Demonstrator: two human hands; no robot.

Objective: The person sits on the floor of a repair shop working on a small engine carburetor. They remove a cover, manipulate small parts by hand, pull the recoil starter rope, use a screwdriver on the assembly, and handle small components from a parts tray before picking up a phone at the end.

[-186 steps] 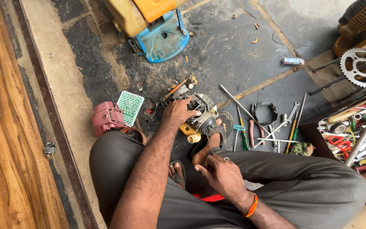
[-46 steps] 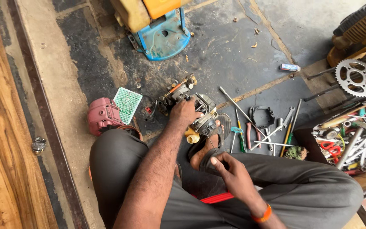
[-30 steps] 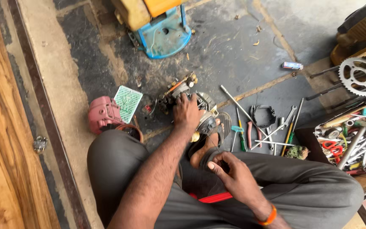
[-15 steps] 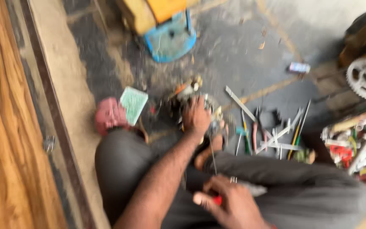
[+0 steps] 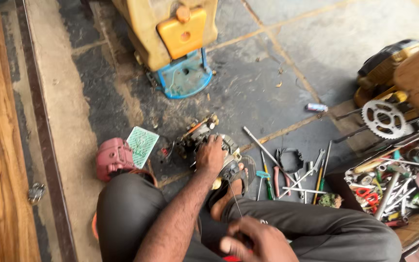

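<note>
The small grey metal engine block (image 5: 221,155), with orange and brass fittings at its far end, sits on the dark stone floor (image 5: 248,82) just ahead of our crossed legs, close to the middle of the view. Our left hand (image 5: 210,154) lies on top of it, fingers curled down over the housing and pressing it in place. A thin wire or cord (image 5: 234,199) runs from the block toward six o'clock, down to our right hand (image 5: 255,240), which sits low over the lap with its fingers bunched together; it looks to be pinching the near end of that line, though the grip itself is blurred. Our bare foot (image 5: 229,191) rests just below the block.

At nine o'clock of the block lies a red ribbed plastic cover (image 5: 113,156) with a green mesh filter panel (image 5: 142,145) touching its right side. At twelve o'clock stands a yellow fuel tank on a blue plastic base (image 5: 183,73). At three o'clock a scatter of screwdrivers and spanners (image 5: 292,177) lies on the floor, and further on an open box of mixed tools (image 5: 394,187). At two o'clock a silver toothed sprocket (image 5: 383,119) lies beside a yellow machine.
</note>
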